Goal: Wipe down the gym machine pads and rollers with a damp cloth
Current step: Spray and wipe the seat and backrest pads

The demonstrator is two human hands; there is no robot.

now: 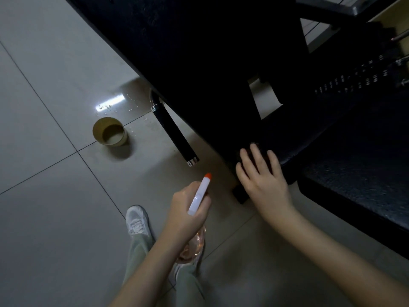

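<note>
My left hand (188, 207) grips a spray bottle (200, 193) with a white head and orange nozzle tip, pointed up toward the machine; its clear pinkish body shows below my wrist. My right hand (261, 173) lies flat with fingers spread on the lower corner of the black pad (221, 63), pressing what looks like a dark cloth (252, 147), mostly hidden under the fingers. A second black textured pad (358, 185) lies to the right. A black handle grip (174, 134) with chrome ends sticks out below the big pad.
A tan paper cup (110, 134) stands on the tiled floor (44, 85) to the left, with water drops near it. My shoe (137, 220) and trouser legs are below. A dark weight stack (354, 80) and frame bars are at the upper right.
</note>
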